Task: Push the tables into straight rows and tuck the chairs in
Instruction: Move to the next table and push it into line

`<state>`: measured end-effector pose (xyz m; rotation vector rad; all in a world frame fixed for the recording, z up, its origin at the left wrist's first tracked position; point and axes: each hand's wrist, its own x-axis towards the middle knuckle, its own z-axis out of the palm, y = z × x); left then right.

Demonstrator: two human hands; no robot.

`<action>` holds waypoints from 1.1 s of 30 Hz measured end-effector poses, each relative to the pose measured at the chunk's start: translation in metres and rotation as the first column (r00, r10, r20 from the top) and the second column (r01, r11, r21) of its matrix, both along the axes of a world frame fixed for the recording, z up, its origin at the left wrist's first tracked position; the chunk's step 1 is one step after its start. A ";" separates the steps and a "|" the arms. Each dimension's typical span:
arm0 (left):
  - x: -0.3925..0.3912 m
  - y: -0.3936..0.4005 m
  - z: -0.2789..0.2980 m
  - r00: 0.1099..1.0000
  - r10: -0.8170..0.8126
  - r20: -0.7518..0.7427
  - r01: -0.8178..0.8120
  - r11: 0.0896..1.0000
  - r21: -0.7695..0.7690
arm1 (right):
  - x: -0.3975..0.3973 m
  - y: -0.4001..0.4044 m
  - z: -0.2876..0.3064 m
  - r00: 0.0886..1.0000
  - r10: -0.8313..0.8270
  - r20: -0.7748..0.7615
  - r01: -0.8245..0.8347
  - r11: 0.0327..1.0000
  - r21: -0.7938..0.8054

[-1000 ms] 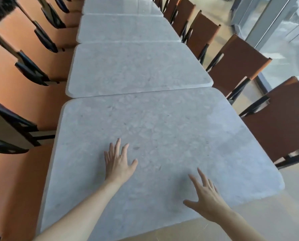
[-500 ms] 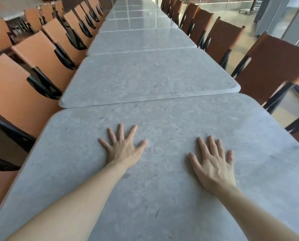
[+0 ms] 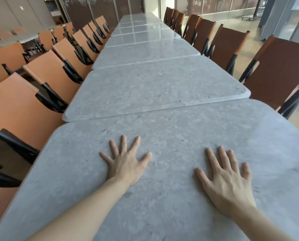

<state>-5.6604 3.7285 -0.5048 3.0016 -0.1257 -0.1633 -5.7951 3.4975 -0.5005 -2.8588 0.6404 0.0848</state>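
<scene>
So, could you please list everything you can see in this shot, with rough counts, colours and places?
Nearest table: one, grey marble-look top, foreground, under both hands.
Next table: one, same grey, butted against it, its right corner jutting out.
Further tables: several, grey and glossy, one row running away.
Left chairs: many, orange with black frames, tucked along the left side.
Right chairs: several, darker brown-orange, along the right side.
Floor: beige, right.
Left hand: flat on the nearest table, fingers spread.
Right hand: flat, fingers straight.
</scene>
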 end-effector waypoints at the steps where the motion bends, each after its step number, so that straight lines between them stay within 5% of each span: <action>1: 0.002 0.000 -0.001 1.000 0.002 0.006 -0.002 1.000 0.001 | 0.002 -0.001 -0.001 1.000 -0.003 0.000 0.003 1.000 0.000; 11: -0.003 0.003 -0.005 0.999 0.000 0.041 0.001 0.999 -0.033 | 0.001 0.000 -0.001 0.999 -0.010 -0.042 0.011 1.000 0.013; 24: -0.009 0.006 0.003 0.999 -0.017 0.042 0.019 0.998 -0.052 | 0.023 0.002 0.042 0.950 -0.065 -0.305 0.122 0.977 0.172; 33: -0.039 0.029 0.030 0.986 -0.163 0.022 0.162 0.986 0.033 | -0.004 0.031 0.040 0.958 -0.148 -0.247 0.186 0.972 0.141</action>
